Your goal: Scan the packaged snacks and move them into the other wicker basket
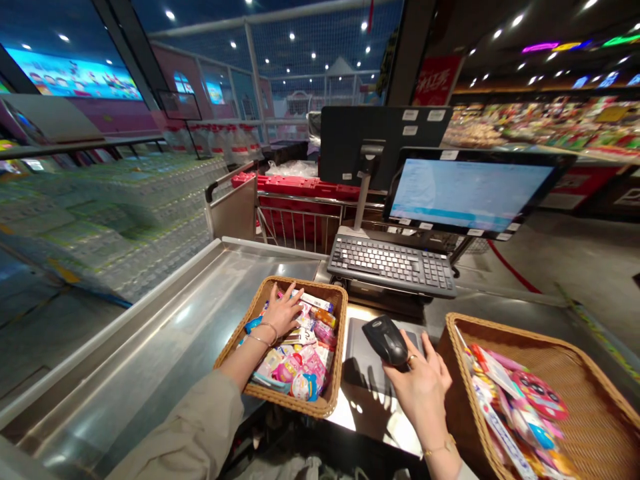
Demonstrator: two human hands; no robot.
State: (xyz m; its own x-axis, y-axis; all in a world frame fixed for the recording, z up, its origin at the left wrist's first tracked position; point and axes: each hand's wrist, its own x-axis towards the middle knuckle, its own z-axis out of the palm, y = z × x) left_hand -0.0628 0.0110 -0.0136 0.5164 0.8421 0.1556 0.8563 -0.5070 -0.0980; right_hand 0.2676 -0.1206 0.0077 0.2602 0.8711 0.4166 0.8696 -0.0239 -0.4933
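My left hand lies with its fingers spread on the small packaged goods in a wicker basket in front of me. Pink, blue and white packs fill that basket. In my right hand is a black handheld barcode scanner, gripped by its hidden handle just right of the basket. The scanner hovers above the counter, and shadows fall beneath it. Close to the right hand stands a second wicker basket, with colourful packs and a toothbrush-like boxed item piled along its left side.
A keyboard and a lit monitor stand behind the scanner, beside a dark screen back. The metal counter has a raised rim on the left. Beyond it are a shopping cart and stacked bottle packs.
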